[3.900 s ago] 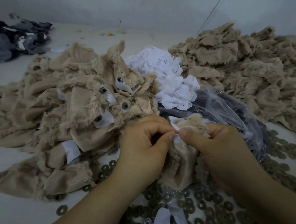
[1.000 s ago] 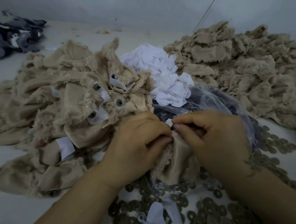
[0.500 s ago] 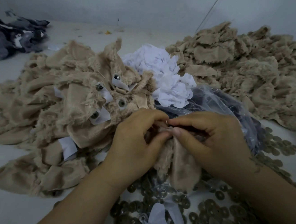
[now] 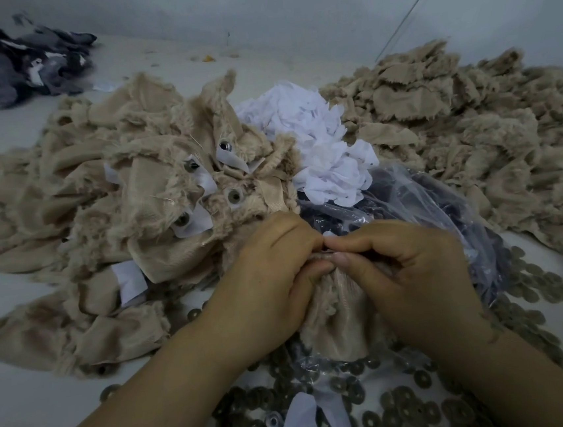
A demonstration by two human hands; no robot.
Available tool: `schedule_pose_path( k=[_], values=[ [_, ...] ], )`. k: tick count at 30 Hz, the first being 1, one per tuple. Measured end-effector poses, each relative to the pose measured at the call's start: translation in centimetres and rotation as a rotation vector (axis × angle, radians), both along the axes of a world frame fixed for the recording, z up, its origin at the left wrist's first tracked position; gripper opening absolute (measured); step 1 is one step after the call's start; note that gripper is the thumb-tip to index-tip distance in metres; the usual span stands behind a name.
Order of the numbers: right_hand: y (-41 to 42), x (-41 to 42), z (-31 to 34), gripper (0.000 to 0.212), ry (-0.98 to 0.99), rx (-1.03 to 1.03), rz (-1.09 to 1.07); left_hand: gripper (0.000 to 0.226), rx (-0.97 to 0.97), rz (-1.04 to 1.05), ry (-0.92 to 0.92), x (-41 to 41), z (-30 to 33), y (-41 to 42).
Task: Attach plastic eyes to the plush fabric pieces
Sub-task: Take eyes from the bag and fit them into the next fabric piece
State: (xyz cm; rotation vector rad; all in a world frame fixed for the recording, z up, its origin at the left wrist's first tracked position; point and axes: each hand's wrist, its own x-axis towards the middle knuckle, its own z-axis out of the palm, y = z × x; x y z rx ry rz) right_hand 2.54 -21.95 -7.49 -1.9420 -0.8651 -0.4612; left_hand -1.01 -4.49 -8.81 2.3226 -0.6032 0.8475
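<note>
A beige plush fabric piece hangs between my two hands at the lower middle. My left hand grips its top edge with curled fingers and thumb. My right hand pinches the same spot from the right, fingertips meeting my left thumb. What lies between the fingertips is hidden. Behind my left hand is a heap of plush pieces with plastic eyes and white patches fitted. A clear plastic bag of dark eye parts sits behind my right hand.
Round washers are strewn over the table in front of me and to the right. A pile of white fabric patches sits at the centre, a heap of beige plush pieces at the right, dark grey cloth at the far left.
My hands have closed tighter together on the plush piece's top edge, and my right hand has turned over it. The piece now hangs lower between my palms.
</note>
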Motion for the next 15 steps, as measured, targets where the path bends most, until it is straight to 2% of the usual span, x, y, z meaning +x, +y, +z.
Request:
schedule_pose_path(
  k=[7, 11, 13, 15],
  values=[
    [0.2, -0.3, -0.5, 0.013, -0.136, -0.058, -0.061, 0.013, -0.019, 0.01, -0.076, 0.2, -0.3, -0.1],
    [-0.1, -0.4, 0.5, 0.017, -0.166, -0.108, 0.012, 0.019, -0.02, 0.05, -0.122, 0.3, -0.3, -0.1],
    [-0.1, -0.4, 1.2, 0.024, -0.116, -0.079, 0.028, 0.022, -0.011, 0.105, -0.142, 0.3, 0.0, 0.1],
    [-0.1, -0.3, 1.4, 0.028, 0.017, 0.008, -0.06, 0.02, 0.03, 0.141, -0.179, 0.2, 0.1, 0.2]
  ],
)
